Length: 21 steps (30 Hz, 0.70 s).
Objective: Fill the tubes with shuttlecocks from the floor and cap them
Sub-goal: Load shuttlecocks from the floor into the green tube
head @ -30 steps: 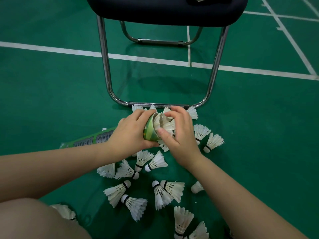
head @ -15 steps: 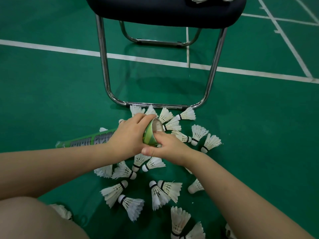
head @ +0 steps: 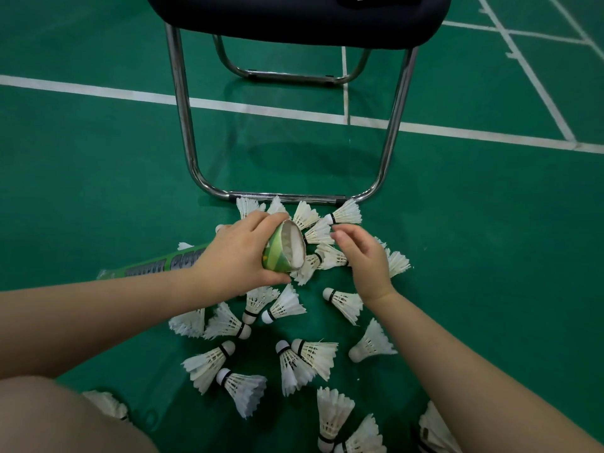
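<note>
Your left hand (head: 235, 253) wraps the tube (head: 277, 258) near its mouth; your right hand (head: 366, 259) hangs loose and empty beside it. Pinch each shuttlecock (head: 346, 304) by the cork, as the feathers look fragile.

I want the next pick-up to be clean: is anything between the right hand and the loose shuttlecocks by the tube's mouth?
Nothing visible does. The right hand hovers empty directly over the shuttlecocks, fingers loosely curled. The tube, gripped by the left hand, has its uncapped mouth turned toward them, also unblocked.

Even overhead light, soft shadow under the chair (head: 294, 18), slight wide-angle bending at edges
</note>
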Tool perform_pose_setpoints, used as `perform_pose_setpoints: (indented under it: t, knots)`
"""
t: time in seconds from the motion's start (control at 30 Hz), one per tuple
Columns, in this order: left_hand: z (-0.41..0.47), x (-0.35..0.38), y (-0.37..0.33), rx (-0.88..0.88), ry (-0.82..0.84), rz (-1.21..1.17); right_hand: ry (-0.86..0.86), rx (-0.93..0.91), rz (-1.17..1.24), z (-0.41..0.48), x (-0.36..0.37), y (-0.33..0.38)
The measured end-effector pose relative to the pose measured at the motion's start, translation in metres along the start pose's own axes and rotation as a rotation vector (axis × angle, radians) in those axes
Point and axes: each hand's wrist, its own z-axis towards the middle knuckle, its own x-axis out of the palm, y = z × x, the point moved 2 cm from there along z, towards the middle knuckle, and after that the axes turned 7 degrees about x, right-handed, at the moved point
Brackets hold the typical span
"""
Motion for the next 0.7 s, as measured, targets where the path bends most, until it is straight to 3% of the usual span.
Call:
perform_pose_setpoints:
  t: [0.23,0.47,0.53,0.7]
  knots:
    - [0.0,0.007,-0.005,0.026,0.009,0.013,0.033,0.284,-0.501,-0.007,-0.038,-0.092]
    - [0.004,0.007,-0.003,-0.001,-0.028,0.003,0.205,0.3,-0.931,-0.01,-0.033,-0.13]
    - [0.004,0.008,-0.003,0.007,-0.02,0.007,0.163,0.286,-0.929,-0.009,-0.033,-0.131]
    - [0.005,0.012,-0.003,0.013,-0.004,0.01,0.002,0.214,-0.455,-0.008,-0.03,-0.092]
